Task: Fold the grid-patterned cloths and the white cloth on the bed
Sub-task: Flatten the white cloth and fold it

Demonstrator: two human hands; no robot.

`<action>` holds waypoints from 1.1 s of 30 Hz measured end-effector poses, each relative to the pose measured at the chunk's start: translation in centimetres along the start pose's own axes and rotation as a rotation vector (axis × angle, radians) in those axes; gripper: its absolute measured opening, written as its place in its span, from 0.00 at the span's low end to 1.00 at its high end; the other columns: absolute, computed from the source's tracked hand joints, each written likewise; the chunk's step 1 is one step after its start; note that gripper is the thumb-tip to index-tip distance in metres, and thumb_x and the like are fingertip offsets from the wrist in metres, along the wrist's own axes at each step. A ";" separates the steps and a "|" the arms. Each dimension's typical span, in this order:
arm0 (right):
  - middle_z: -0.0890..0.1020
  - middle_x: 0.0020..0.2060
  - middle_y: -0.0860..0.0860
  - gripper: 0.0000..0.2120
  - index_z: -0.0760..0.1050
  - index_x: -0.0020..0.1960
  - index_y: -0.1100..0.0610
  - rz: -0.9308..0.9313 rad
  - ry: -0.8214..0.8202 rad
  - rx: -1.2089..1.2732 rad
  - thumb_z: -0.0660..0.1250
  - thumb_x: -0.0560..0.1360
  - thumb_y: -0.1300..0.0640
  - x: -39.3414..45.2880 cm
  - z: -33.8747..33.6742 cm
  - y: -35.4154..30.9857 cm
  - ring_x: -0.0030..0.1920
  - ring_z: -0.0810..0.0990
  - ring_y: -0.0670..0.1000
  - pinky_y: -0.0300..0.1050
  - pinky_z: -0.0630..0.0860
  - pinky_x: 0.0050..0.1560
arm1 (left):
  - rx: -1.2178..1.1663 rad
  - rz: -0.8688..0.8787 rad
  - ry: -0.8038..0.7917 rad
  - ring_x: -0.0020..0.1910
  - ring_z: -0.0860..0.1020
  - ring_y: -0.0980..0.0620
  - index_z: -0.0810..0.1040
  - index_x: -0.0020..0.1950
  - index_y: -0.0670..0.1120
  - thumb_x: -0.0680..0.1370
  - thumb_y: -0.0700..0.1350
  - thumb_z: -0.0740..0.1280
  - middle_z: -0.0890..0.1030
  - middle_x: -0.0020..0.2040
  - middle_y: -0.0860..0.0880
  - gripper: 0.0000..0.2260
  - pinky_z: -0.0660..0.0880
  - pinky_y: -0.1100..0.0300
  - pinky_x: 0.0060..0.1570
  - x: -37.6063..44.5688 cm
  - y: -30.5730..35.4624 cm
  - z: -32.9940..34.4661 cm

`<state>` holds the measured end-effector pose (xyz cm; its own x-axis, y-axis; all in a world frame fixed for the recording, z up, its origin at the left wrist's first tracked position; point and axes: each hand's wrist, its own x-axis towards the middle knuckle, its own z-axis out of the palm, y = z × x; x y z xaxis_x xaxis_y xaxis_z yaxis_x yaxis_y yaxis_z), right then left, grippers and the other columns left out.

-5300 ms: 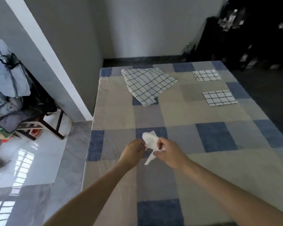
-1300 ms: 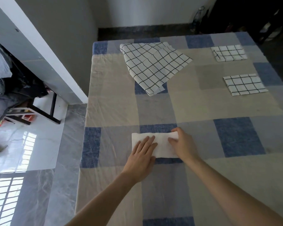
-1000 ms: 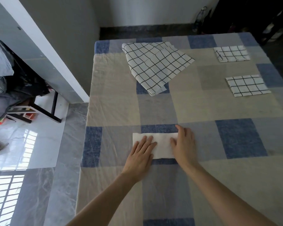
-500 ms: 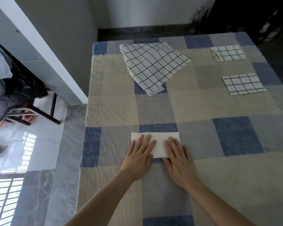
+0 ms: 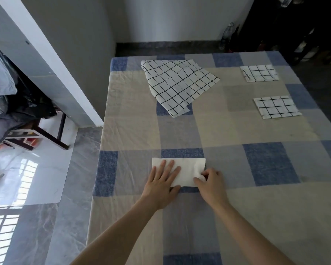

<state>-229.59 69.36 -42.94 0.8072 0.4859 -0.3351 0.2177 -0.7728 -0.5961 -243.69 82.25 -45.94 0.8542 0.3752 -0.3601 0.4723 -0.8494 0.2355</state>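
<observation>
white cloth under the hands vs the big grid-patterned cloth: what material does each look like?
White cloth: thin, matte, plain fabric, possibly a nonwoven or paper-like wipe; it lies flat with crisp edges and shows no weave. Large grid-patterned cloth: likely woven cotton, matte, white with black lines; its soft layered folds suggest a light textile. Neither can be confirmed by look alone.

Left hand (image 5: 161,185) flat, fingers spread, right hand (image 5: 211,185) pinching

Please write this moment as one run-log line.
left hand flat on white cloth | right hand pinching its right end | big grid cloth unfolded
</observation>
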 end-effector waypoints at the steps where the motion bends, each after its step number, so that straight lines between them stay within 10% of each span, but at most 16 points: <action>1: 0.75 0.45 0.53 0.15 0.70 0.47 0.58 0.059 0.003 0.085 0.73 0.69 0.54 0.4 0.0 -0.3 0.45 0.76 0.53 0.47 0.73 0.45 | 0.001 -0.002 -0.004 0.74 0.28 0.49 0.34 0.77 0.57 0.81 0.62 0.45 0.31 0.77 0.54 0.29 0.36 0.45 0.75 0.0 0.0 -0.1; 6: 0.80 0.36 0.53 0.15 0.72 0.45 0.61 0.273 -0.035 0.366 0.76 0.69 0.57 1.3 -0.9 -1.4 0.33 0.78 0.49 0.41 0.70 0.29 | 0.017 0.000 -0.021 0.74 0.29 0.49 0.34 0.77 0.57 0.81 0.63 0.44 0.31 0.77 0.53 0.29 0.35 0.45 0.74 0.1 0.1 -0.3; 13: 0.79 0.36 0.48 0.03 0.75 0.41 0.55 -0.134 -0.123 -0.024 0.68 0.71 0.56 1.0 -0.7 -1.2 0.36 0.77 0.49 0.51 0.76 0.39 | -0.214 -0.034 -0.068 0.75 0.30 0.51 0.37 0.78 0.57 0.82 0.60 0.46 0.33 0.78 0.53 0.28 0.35 0.45 0.74 0.2 0.5 -1.1; 20: 0.81 0.35 0.45 0.08 0.77 0.47 0.51 -0.376 -0.466 0.208 0.63 0.73 0.62 -2.1 -6.3 -6.7 0.35 0.77 0.45 0.41 0.72 0.35 | -0.681 -0.026 0.195 0.76 0.49 0.55 0.43 0.77 0.58 0.72 0.52 0.73 0.47 0.78 0.58 0.46 0.50 0.51 0.74 -1.0 -1.1 -6.5; 25: 0.75 0.36 0.51 0.15 0.73 0.45 0.62 -0.213 -0.724 0.266 0.64 0.62 0.54 -1.7 -10.3 -8.2 0.37 0.74 0.47 0.44 0.68 0.40 | -0.851 0.124 -0.224 0.41 0.76 0.68 0.78 0.51 0.57 0.72 0.45 0.75 0.80 0.45 0.60 0.11 0.71 0.71 0.44 -2.6 -1.2 -9.9; 29: 0.79 0.40 0.53 0.17 0.75 0.49 0.61 -0.080 -0.810 0.241 0.66 0.63 0.54 1.2 -11.2 -7.9 0.40 0.78 0.50 0.44 0.76 0.40 | -0.908 0.051 -0.357 0.35 0.80 0.60 0.81 0.43 0.46 0.76 0.43 0.70 0.82 0.37 0.55 0.03 0.76 0.65 0.43 -2.9 -0.1 -8.0; 33: 0.78 0.36 0.54 0.04 0.75 0.44 0.63 -0.127 -0.483 0.031 0.66 0.72 0.62 4.8 -8.4 -5.7 0.38 0.77 0.51 0.45 0.75 0.38 | -0.784 -0.165 -0.222 0.39 0.82 0.50 0.77 0.44 0.46 0.76 0.43 0.68 0.82 0.40 0.48 0.03 0.77 0.66 0.38 -2.2 0.4 -5.0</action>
<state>-222.30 72.71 -34.98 0.4278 0.7148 -0.5532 0.2759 -0.6861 -0.6731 -244.28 82.97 -40.53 0.7365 0.3203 -0.5958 0.6727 -0.2543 0.6948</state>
